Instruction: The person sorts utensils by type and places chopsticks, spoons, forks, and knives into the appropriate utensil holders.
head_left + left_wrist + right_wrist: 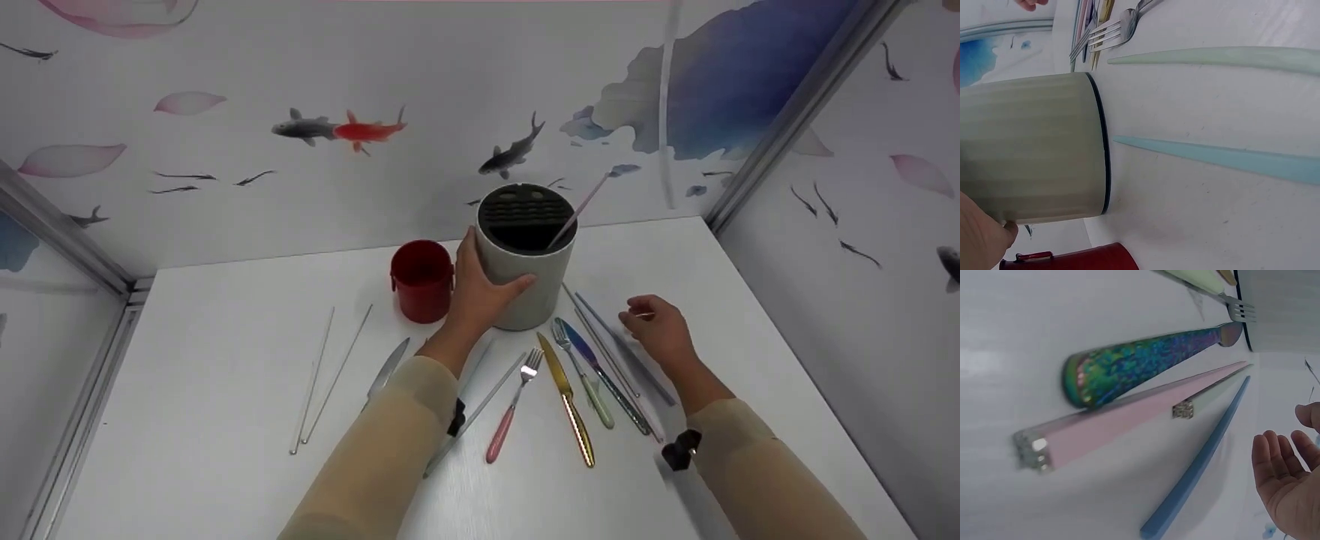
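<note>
A pale grey utensil holder with a black slotted insert stands on the white table, a pink chopstick leaning out of its right side. My left hand grips the holder from its left, thumb across the front. In the left wrist view, the holder's ribbed wall and dark base ring show. My right hand is raised to the right of the holder, fingers loosely bent with nothing in them. Below it lie a blue chopstick, a pink chopstick and a rainbow-handled knife.
Left of the holder stands a red cup. In front lie a red-handled fork, a gold knife and a green-handled fork. Thin pale chopsticks lie at left, near a knife blade partly behind my left sleeve.
</note>
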A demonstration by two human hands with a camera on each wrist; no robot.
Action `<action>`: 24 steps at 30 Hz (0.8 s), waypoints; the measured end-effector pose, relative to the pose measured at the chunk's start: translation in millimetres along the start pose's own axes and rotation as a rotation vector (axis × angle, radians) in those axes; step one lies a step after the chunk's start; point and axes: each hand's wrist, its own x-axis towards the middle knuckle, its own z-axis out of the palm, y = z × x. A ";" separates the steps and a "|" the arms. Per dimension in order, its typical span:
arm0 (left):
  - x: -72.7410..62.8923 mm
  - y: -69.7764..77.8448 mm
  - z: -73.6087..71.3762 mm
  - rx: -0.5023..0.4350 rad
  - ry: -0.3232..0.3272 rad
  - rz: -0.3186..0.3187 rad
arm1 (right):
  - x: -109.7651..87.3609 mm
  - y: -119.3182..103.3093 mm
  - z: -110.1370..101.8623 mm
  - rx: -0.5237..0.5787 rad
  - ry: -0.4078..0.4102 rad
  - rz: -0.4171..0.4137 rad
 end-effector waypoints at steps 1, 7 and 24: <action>-0.1 -0.1 0.0 -0.001 0.001 0.002 | -1.0 3.0 -0.1 -0.027 -0.012 0.010; -1.8 -0.7 1.0 0.002 0.007 -0.004 | -4.9 13.7 0.9 -0.172 -0.050 0.038; -1.7 0.9 1.3 0.029 0.016 0.013 | -11.9 18.6 3.5 -0.354 -0.130 0.037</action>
